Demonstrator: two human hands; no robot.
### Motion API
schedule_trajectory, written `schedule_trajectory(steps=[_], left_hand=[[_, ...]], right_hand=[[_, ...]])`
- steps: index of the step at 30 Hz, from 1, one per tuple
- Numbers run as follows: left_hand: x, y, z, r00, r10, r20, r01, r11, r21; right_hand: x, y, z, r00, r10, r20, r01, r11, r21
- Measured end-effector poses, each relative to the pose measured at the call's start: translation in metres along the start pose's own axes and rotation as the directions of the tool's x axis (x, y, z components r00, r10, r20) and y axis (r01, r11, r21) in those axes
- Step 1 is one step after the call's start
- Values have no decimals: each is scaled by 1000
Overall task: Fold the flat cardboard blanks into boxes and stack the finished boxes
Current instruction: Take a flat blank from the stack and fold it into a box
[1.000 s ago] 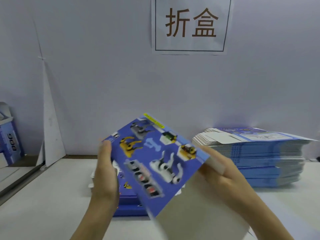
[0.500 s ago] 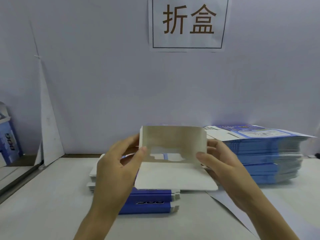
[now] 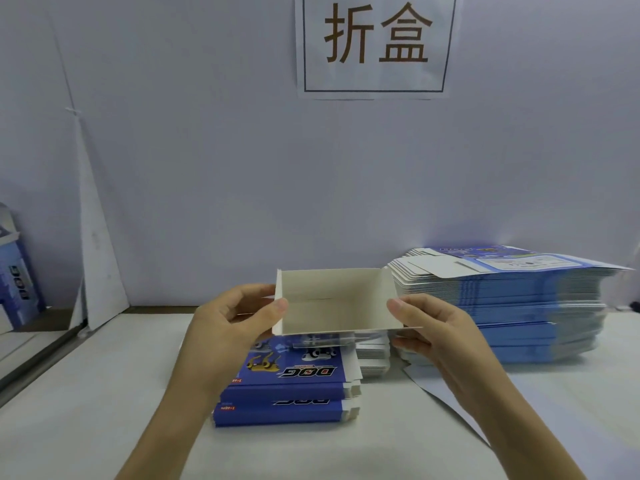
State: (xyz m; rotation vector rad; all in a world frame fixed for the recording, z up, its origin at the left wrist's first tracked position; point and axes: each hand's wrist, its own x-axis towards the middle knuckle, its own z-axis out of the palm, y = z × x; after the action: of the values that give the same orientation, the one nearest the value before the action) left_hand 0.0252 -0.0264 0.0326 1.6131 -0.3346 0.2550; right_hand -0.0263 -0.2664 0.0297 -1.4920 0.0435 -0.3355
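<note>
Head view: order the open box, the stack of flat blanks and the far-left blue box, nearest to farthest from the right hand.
1. Open box, held by the right hand at its right wall.
2. Stack of flat blanks, just to the right.
3. Blue box, far left edge.

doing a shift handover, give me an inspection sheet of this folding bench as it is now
surface: white table, smooth.
job's things: open box held above the table, its white inside facing the camera; two finished boxes stacked under it; tall pile of flat blanks to the right.
clutter: loose sheet lying under the right forearm.
hands: left hand pinches the open box's left wall; right hand pinches its right wall.
cables: nothing seen.
surroundings: pale wall with a paper sign; blue box at the far left; white board leaning against the wall.
</note>
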Motion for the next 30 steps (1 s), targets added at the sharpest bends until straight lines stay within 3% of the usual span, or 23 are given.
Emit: schedule_trajectory(steps=[7, 9, 12, 17, 21, 26, 30], left_hand=[[5, -3, -7, 992, -100, 77, 107, 991, -84], [7, -4, -11, 985, -143, 96, 155, 980, -127], [8, -5, -14, 978, -176, 112, 193, 969, -157], [8, -4, -13, 983, -160, 94, 174, 970, -167], [6, -1, -12, 979, -147, 139, 168, 972, -162], [5, 0, -6, 987, -114, 115, 132, 979, -158], [6, -3, -6, 974, -177, 140, 199, 965, -169]], right_hand=[[3, 2, -6, 999, 41, 24, -43, 995, 85], [7, 8, -7, 986, 161, 39, -165, 970, 180], [11, 19, -4, 931, 341, 130, -364, 841, 399], [13, 18, -5, 943, 249, 222, -321, 858, 402], [12, 22, 1, 888, 349, 300, -460, 680, 571], [13, 17, -2, 912, 314, 266, -407, 782, 473], [15, 18, -5, 912, 329, 244, -409, 758, 508]])
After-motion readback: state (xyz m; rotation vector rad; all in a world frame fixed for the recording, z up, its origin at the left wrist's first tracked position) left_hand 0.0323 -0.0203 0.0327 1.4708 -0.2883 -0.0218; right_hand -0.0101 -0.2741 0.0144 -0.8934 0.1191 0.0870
